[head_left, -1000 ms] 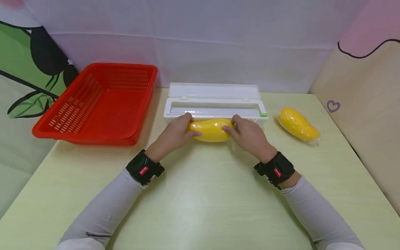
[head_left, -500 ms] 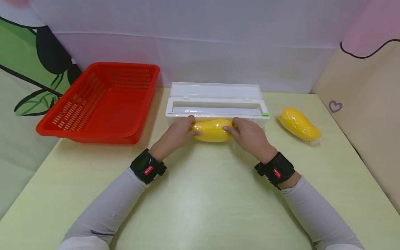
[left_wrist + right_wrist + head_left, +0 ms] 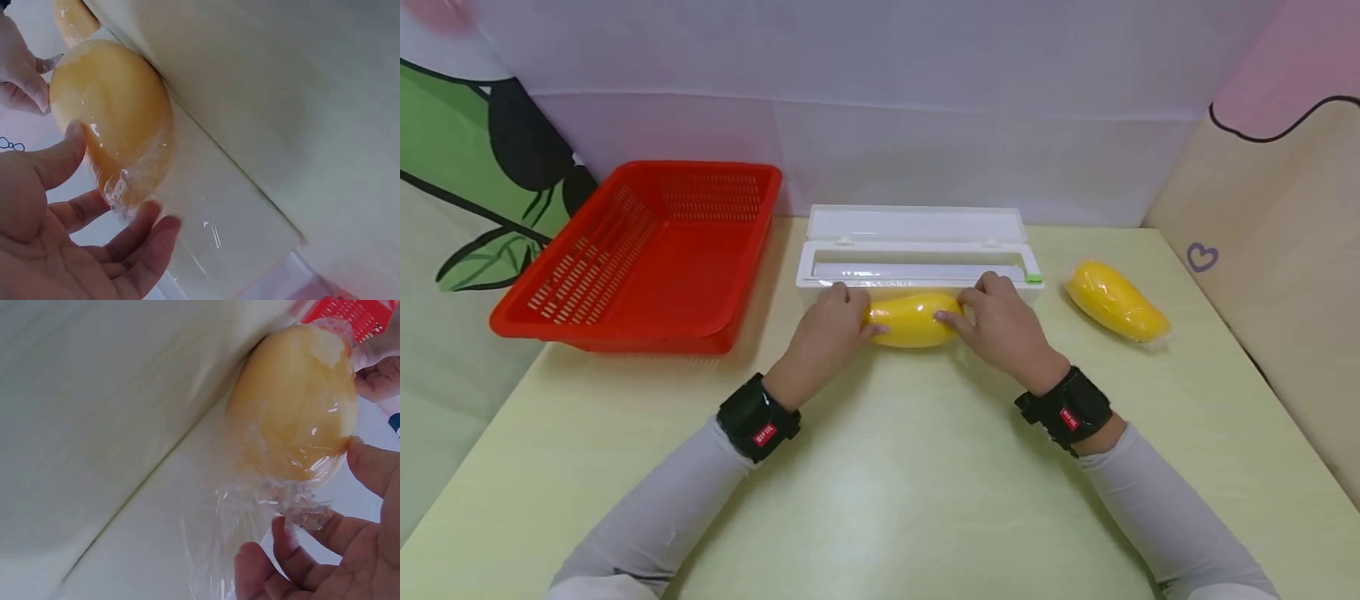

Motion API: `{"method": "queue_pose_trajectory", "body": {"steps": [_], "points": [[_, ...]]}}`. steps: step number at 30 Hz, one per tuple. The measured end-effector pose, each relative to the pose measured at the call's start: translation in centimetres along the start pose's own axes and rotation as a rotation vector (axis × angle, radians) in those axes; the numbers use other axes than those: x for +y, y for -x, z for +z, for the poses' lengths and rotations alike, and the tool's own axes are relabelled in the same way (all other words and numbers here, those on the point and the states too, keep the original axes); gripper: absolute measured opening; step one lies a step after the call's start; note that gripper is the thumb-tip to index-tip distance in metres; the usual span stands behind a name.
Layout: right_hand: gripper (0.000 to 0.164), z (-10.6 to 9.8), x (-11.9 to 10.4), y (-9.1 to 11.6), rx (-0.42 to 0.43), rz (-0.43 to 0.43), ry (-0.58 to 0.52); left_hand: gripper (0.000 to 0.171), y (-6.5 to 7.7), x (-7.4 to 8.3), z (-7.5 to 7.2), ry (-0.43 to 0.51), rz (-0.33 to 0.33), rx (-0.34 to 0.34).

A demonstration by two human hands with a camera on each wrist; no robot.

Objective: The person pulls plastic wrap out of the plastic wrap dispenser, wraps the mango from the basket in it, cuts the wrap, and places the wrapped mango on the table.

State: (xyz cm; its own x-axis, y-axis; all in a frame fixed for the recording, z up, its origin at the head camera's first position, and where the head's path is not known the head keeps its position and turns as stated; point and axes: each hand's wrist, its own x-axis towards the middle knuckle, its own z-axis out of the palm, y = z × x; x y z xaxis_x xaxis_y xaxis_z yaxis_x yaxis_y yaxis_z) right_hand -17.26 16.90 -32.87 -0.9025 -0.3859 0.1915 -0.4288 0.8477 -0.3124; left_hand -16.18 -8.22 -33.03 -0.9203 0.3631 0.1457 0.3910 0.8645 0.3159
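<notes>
A yellow mango (image 3: pixel 914 320) lies crosswise in front of the white cling film dispenser (image 3: pixel 917 248), glossy with clear cling film. At its left end, my left hand (image 3: pixel 831 329) has the thumb on the fruit and the fingers curled at the gathered film, also visible in the left wrist view. The right hand (image 3: pixel 1003 329) holds the other end, thumb against the mango; loose crumpled film (image 3: pixel 294 509) bunches by its fingers in the right wrist view. The dispenser's lid stands open at the back, a film roll (image 3: pixel 917 272) inside. A second wrapped mango (image 3: pixel 1117 302) lies to the right.
A red plastic basket (image 3: pixel 700 342) with slotted sides stands at the left. The pale wooden table (image 3: pixel 880 500) reaches back to a cloth wall (image 3: pixel 895 158). On the dispenser's right corner is a green piece (image 3: pixel 1033 278).
My left fingers have shifted on the mango's left end, knuckles now more bent. The right fingers have lifted slightly toward the dispenser. The mango stays in nearly the same place.
</notes>
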Motion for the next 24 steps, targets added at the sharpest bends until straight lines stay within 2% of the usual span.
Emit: {"method": "queue_pose_trajectory", "body": {"steps": [2,4,10,13,17,24], "points": [[0.048,-0.2,-0.1,0.0,-0.031,0.001,-0.002,0.042,0.3,0.2,-0.3,-0.057,0.011,0.024],[0.051,-0.5,-0.3,0.0,-0.066,0.005,-0.007,0.043,0.2,0.2,-0.6,-0.067,-0.004,0.014],[0.056,-1.3,-0.5,-0.1,-0.133,0.028,-0.010,0.056,-0.3,-0.4,-2.1,-0.015,-0.046,-0.084],[0.056,-1.5,-0.4,-0.1,-0.150,0.030,-0.018,0.061,-0.3,-1.0,-2.7,0.034,-0.076,-0.103],[0.054,-1.6,-0.1,-0.1,-0.159,0.035,-0.036,0.055,-0.3,-2.0,-3.3,0.077,-0.090,-0.055],[0.054,-1.8,0.1,0.0,-0.173,0.040,-0.053,0.050,-0.7,-4.2,-3.1,0.072,-0.094,0.121]]}}
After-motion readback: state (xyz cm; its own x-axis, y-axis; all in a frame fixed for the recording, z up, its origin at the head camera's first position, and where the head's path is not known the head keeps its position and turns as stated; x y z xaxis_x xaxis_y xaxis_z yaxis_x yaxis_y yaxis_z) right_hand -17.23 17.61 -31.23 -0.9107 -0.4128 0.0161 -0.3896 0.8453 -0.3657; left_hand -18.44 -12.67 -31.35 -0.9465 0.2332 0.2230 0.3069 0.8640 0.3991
